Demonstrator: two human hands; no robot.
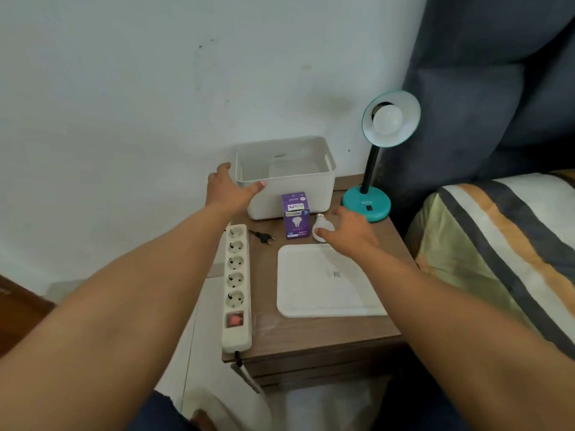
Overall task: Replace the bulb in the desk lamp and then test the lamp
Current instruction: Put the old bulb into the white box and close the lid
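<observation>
Counter of brown wood is standing against the wall, beside a bed. White bin is sitting at its back, and a white tray is lying flat nearer the front. Power strip is lying along the left edge, with a black plug just beside it. Teal lamp is standing at the back right corner, and a bulb is sitting in its shade. Purple box is standing in front of the bin. Loose bulb is lying between the box and the lamp base. Left hand is spreading open on the bin's left corner, the thumb touching the rim. Right hand is open with fingers apart, the thumb touching the loose bulb, not closing on it.
</observation>
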